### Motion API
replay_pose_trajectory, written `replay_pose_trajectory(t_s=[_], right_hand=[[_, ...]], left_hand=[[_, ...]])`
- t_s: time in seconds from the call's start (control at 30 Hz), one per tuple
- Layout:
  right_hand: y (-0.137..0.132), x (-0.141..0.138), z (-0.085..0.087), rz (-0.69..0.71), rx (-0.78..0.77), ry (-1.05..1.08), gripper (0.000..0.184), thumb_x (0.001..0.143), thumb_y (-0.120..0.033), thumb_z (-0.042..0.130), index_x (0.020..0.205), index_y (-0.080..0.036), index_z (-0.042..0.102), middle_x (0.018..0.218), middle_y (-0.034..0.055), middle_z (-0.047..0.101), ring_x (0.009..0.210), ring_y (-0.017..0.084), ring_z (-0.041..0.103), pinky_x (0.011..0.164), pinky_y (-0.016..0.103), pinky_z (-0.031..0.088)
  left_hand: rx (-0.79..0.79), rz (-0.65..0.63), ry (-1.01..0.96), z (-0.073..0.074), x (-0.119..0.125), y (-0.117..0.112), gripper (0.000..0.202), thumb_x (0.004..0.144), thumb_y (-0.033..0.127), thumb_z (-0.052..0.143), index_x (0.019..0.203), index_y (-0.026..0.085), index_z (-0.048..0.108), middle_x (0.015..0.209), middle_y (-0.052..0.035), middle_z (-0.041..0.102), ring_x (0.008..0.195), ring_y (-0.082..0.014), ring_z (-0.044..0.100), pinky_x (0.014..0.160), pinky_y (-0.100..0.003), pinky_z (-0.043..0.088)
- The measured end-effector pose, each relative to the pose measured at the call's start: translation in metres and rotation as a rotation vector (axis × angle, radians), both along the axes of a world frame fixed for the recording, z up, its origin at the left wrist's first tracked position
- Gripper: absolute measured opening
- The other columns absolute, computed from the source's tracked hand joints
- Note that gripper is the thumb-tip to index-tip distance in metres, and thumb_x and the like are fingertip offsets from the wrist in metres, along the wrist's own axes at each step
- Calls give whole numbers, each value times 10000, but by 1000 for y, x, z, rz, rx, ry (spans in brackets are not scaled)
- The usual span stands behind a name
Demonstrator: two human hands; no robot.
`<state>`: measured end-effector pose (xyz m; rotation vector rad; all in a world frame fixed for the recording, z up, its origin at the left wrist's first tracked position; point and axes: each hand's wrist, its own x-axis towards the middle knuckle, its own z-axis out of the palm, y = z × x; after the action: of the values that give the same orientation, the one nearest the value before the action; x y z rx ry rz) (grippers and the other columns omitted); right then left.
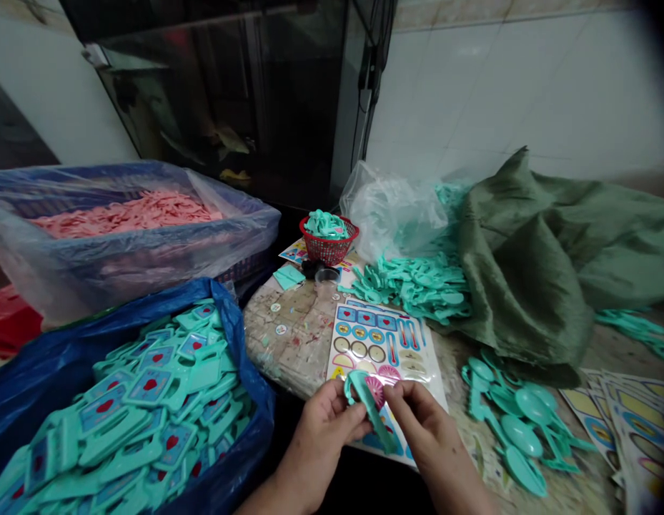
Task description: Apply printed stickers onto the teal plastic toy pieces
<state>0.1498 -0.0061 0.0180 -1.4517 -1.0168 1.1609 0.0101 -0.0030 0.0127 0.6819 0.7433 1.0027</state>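
Above a white rectangular sheet of colourful stickers (377, 350), the curled left hand (327, 416) pinches a long turquoise plastic piece (382, 428), the right hand (425, 423) apparently pinching a pink striped sticker (375, 392), seemingly for application, which calls for careful alignment.

Taking in a worn, stained surface (289, 336) now, bearing sticker sheets (388, 354) near its front edge! Further back, carrying a red mesh basket (330, 252) near a clear cup (327, 276). And rightward, supporting heaped turquoise plastic parts (412, 286), a green sack (529, 265), loose round-headed pieces (522, 433), then stacked printed sheets (635, 422).
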Motion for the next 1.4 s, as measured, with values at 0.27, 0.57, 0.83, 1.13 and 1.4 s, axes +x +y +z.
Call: replay_pose_trajectory(t_s=[0.27,0.57,0.83,1.13,1.4], right_hand=[[-4,-4,3,16,39,-84,341,711,-522,618,695,-197,515,630,-31,510,596,120,485,542,212,415],[-5,-9,10,-1,110,-186,325,714,-505,595,649,-202,496,587,-29,480,545,120,468,494,219,410],[-6,-10,13,-2,113,-210,303,706,-484,609,656,-201,511,564,-33,475,508,114,444,468,218,391],[-5,-8,10,18,143,-290,299,725,-478,587,660,-195,515,578,-24,490,513,110,443,472,215,390],[-8,-8,7,24,142,-298,313,741,-492,579,664,-199,503,587,-23,489,535,115,455,488,216,395]], left_hand=[[46,-16,-88,-1,3,-7,237,834,191,577,1069,159,566,1174,-111,622,1094,-242,569,958,-407,437],[14,-20,-91,-1,1,-8,250,832,194,575,1079,158,577,1164,-107,625,1131,-269,542,976,-434,430],[-7,-32,-73,-3,-1,-9,264,821,186,589,1083,156,581,1145,-108,631,1112,-264,550,955,-421,441],[0,-34,-52,-2,-2,-9,266,811,215,605,1072,167,593,1153,-104,635,1116,-267,551,945,-411,443],[-15,-23,-44,-2,-2,-9,274,799,224,619,1066,167,596,1139,-103,640,1112,-268,554,941,-411,448]])
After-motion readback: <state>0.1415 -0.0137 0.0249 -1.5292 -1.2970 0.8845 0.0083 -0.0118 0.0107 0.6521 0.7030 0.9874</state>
